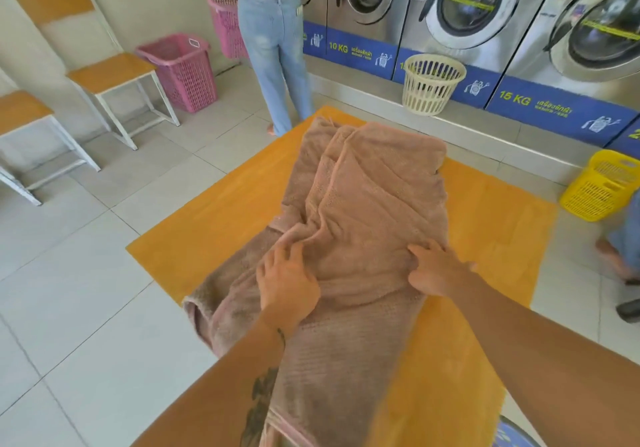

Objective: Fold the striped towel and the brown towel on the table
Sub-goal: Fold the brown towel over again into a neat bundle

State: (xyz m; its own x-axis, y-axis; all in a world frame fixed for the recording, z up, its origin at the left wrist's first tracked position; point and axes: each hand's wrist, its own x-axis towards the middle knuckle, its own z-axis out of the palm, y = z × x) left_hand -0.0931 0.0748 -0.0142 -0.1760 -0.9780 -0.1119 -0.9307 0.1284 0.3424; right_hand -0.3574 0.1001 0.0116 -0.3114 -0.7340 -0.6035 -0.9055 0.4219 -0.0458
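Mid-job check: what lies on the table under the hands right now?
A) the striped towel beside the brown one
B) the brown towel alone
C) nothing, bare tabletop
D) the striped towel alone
B: only the brown towel lies lengthwise on the table, with the left hand and right hand both on it; no striped towel shows.

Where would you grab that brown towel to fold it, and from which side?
The brown towel lies lengthwise, running away from the viewer, so probably pinch its two far corners from above. Drawing that end back toward the near end halves it. The bunched middle wants smoothing first.
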